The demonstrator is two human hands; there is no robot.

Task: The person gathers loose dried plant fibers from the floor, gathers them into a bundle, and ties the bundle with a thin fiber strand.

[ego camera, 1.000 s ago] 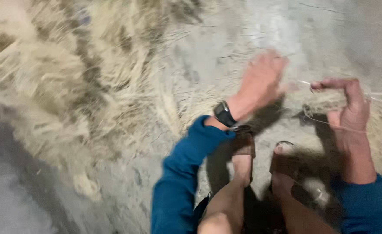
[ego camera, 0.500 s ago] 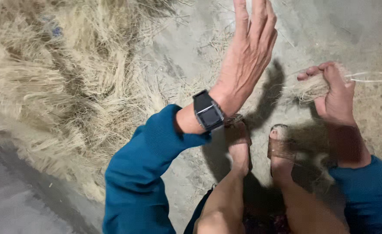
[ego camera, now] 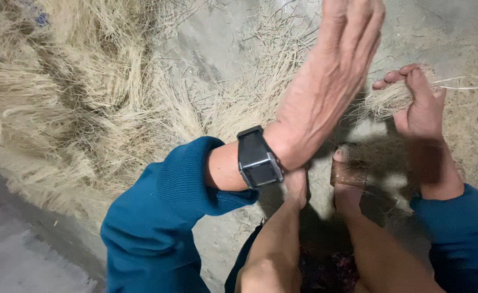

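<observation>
From the head camera, the right hand point(ego camera: 421, 103) is curled around a small tuft point(ego camera: 383, 100) of pale dry fibre, fingers wrapped over it near the top, so the tuft sticks out from the fist toward the left hand, its long axis running roughly sideways across the view. A thin twisted strand point(ego camera: 467, 84) leaves the far side of that fist and runs off toward the right edge of the picture. The left hand point(ego camera: 331, 81) is raised higher and nearer the camera, flat and spread, palm turned toward the right hand, holding nothing; its fingertips are cut off by the top edge. The tuft lies just to the right of that flat palm, near it but apart, and the right hand is the one that has it. A dark square watch point(ego camera: 258, 158) sits on the left wrist, above a blue sleeve point(ego camera: 168, 217); the right arm wears the same blue. Below the hands, two bare feet point(ego camera: 317, 184) rest on the grey ground point(ego camera: 212, 49), close together, with the shins rising toward the camera; what the feet may pin down is lost in shadow. To the left, well apart from both hands, a large heap point(ego camera: 60, 97) of the same loose straw-coloured fibre spreads over the ground, with thinner scatter reaching toward the feet. Nothing stands between the two hands.
</observation>
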